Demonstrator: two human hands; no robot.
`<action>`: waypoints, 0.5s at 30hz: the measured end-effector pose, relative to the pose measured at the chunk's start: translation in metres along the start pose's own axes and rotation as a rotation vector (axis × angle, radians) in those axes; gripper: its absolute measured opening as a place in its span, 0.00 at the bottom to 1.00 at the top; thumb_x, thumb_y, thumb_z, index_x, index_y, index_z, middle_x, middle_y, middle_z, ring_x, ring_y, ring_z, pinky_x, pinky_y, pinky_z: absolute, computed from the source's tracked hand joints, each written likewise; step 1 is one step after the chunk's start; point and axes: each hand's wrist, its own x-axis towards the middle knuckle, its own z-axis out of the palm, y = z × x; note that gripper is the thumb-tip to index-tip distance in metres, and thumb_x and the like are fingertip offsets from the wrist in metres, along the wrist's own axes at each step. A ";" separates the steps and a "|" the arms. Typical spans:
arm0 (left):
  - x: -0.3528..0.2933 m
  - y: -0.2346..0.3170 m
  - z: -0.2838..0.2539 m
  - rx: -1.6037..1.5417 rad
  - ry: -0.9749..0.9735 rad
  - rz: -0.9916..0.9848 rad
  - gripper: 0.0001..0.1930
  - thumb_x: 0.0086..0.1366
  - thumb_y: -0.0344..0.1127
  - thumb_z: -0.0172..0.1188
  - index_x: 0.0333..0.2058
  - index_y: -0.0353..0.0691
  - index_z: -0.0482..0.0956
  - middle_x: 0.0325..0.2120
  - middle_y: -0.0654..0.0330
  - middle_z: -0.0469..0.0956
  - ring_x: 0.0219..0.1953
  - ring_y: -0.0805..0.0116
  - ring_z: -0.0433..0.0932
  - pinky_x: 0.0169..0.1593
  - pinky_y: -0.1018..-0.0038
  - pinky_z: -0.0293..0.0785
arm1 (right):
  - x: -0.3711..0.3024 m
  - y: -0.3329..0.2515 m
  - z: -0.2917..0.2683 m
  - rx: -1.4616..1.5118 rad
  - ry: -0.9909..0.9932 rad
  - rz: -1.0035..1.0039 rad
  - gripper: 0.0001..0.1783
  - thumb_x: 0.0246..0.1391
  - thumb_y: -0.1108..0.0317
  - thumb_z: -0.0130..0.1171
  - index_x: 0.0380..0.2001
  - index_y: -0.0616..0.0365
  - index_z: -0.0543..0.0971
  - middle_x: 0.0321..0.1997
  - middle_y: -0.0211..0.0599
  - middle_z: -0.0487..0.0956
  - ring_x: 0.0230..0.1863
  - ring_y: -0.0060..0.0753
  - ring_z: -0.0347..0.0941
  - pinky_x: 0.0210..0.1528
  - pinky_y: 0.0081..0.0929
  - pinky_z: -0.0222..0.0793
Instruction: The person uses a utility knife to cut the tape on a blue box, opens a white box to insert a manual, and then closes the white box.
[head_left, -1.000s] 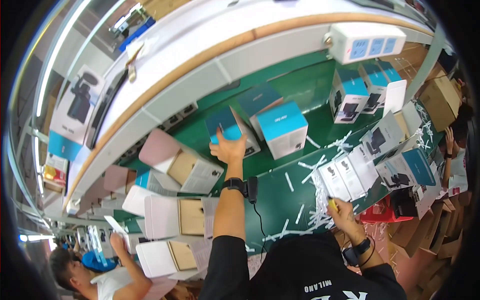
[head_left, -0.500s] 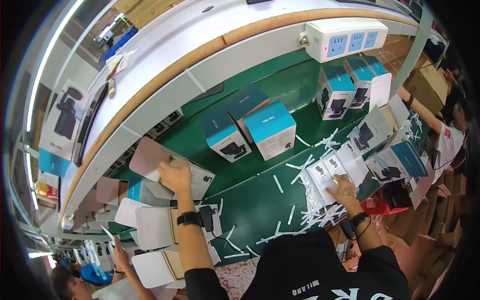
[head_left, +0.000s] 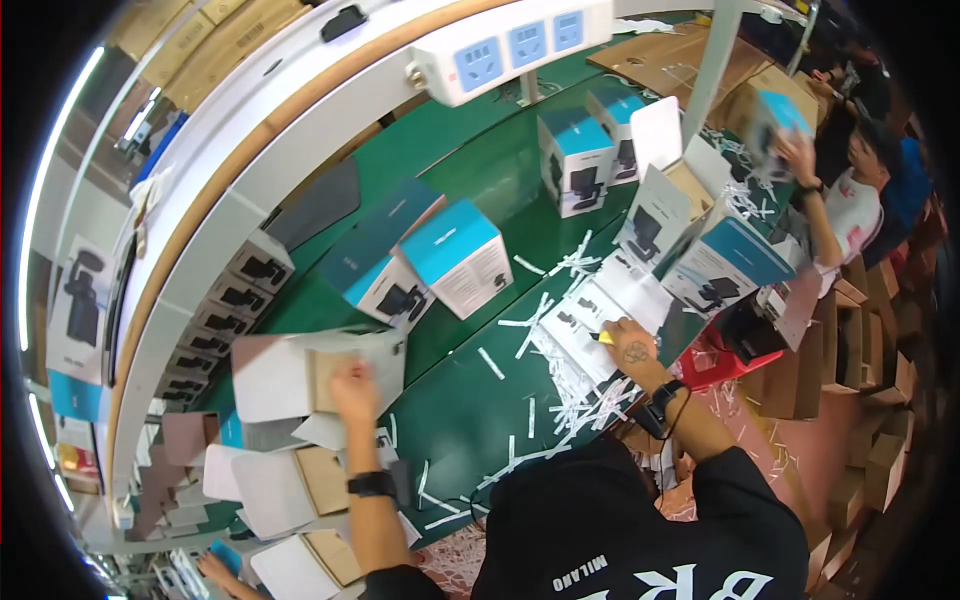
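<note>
My left hand [head_left: 355, 392] is over an open white carton [head_left: 270, 385] at the left, beside its brown cardboard insert [head_left: 325, 378]. Motion smears its fingers, so their grip is unclear. On the right, my right hand [head_left: 632, 350] rests at a pile of white printed sheets [head_left: 580, 318], its fingers closed around a small yellow thing [head_left: 605, 338]. White paper strips [head_left: 580, 395] lie heaped beneath and around the sheets. Between my hands, farther back, two blue-topped cartons [head_left: 460, 258] with a printed device picture stand close together.
More open cartons [head_left: 280, 490] line the left edge. Printed cartons [head_left: 575, 165] stand at the back right, below a power strip [head_left: 520, 50] on the shelf edge. A co-worker's hand [head_left: 797, 158] holds a blue-topped box. Brown boxes [head_left: 840, 350] crowd the floor at right.
The whole view has shifted. My left hand has moved from the carton's edge to beside its insert, which now shows. A co-worker at the right has lifted a box. My right hand stays at the sheets.
</note>
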 end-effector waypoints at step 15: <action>-0.170 0.148 -0.014 -0.188 -0.363 0.440 0.03 0.58 0.30 0.60 0.31 0.40 0.79 0.33 0.56 0.76 0.39 0.52 0.77 0.40 0.57 0.76 | -0.032 -0.232 -0.158 0.740 0.446 -0.572 0.11 0.50 0.73 0.69 0.34 0.61 0.76 0.25 0.37 0.77 0.22 0.27 0.75 0.24 0.25 0.69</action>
